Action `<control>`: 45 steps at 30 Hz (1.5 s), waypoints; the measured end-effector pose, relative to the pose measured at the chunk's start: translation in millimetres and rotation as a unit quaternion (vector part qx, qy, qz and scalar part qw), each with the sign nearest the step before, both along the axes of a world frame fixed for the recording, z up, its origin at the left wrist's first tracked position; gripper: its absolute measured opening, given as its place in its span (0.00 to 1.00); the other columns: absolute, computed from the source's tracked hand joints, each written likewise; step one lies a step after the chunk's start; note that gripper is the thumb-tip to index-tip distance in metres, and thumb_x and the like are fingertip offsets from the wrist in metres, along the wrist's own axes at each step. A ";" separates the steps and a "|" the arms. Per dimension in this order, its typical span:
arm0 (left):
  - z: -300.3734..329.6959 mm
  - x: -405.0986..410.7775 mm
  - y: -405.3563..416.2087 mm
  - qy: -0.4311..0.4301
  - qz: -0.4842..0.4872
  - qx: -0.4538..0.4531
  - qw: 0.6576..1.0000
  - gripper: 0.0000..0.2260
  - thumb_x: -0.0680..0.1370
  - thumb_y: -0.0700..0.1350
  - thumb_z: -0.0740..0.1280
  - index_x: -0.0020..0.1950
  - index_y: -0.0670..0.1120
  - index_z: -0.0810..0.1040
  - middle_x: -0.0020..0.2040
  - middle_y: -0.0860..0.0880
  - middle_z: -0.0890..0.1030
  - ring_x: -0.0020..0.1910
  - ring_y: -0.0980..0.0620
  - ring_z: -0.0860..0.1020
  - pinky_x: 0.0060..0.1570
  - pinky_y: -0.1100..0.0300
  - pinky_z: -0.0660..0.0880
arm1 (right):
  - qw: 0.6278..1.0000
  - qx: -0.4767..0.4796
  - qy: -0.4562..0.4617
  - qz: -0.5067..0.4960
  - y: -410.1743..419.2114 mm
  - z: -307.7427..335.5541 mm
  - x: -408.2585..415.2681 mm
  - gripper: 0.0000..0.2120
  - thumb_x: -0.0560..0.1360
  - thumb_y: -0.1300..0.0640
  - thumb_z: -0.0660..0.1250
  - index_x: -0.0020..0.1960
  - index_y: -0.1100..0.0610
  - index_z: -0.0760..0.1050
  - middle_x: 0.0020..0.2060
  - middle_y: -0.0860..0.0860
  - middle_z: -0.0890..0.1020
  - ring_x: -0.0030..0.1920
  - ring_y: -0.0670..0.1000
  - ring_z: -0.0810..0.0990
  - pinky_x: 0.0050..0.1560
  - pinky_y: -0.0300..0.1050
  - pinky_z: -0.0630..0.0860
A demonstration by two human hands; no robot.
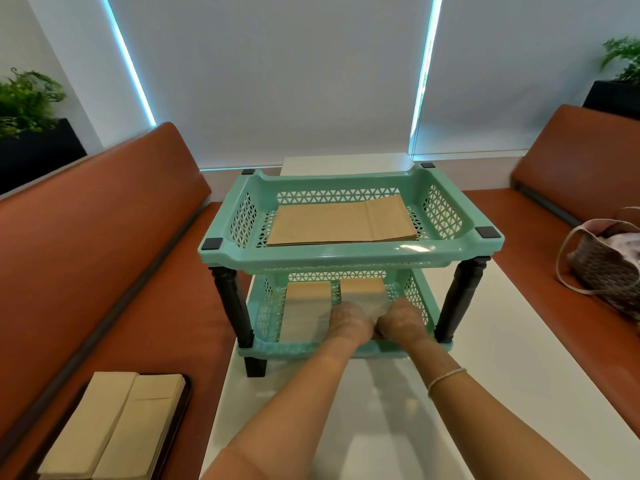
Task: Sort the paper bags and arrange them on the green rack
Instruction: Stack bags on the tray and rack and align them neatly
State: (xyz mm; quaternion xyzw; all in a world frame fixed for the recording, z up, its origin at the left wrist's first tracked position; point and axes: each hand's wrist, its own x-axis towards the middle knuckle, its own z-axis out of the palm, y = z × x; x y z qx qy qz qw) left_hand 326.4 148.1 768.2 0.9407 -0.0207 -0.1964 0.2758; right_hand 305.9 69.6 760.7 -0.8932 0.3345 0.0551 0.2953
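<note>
A two-tier green rack with black legs stands on the white table. A wide brown paper bag stack lies flat in its top tier. In the bottom tier lie two smaller stacks: a left stack and a right stack. Both my hands reach into the bottom tier. My left hand and my right hand grip the near end of the right stack from either side. Fingers are partly hidden by the hands themselves.
A dark tray on the left orange bench holds two stacks of narrow paper bags. A woven handbag rests on the right bench. The white table stretches toward me. Potted plants stand at both far corners.
</note>
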 end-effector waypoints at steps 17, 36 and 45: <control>-1.8 0.5 3.4 -0.012 0.009 0.016 1.000 0.12 0.79 0.36 0.60 0.62 0.36 0.75 0.62 0.41 0.77 0.60 0.46 0.76 0.55 0.63 0.72 | 0.993 -0.078 0.045 0.072 -0.2 0.9 2.4 0.12 0.77 0.58 0.63 0.57 0.63 0.74 0.54 0.55 0.79 0.55 0.51 0.79 0.54 0.38 0.73; 37.6 -31.4 44.4 -0.093 0.010 -0.021 0.995 0.12 0.78 0.35 0.60 0.61 0.39 0.75 0.60 0.42 0.78 0.58 0.45 0.77 0.50 0.60 0.74 | 0.994 -0.034 -0.094 0.040 30.9 45.1 -28.7 0.17 0.76 0.59 0.64 0.64 0.60 0.72 0.63 0.56 0.75 0.64 0.54 0.73 0.60 0.41 0.70; 21.9 -62.6 124.2 -0.140 0.087 -0.119 0.979 0.13 0.77 0.39 0.63 0.62 0.44 0.78 0.62 0.44 0.77 0.61 0.46 0.75 0.60 0.58 0.71 | 0.981 0.008 -0.130 0.141 103.1 39.0 -56.3 0.12 0.72 0.61 0.65 0.55 0.60 0.80 0.51 0.57 0.83 0.51 0.56 0.81 0.52 0.48 0.78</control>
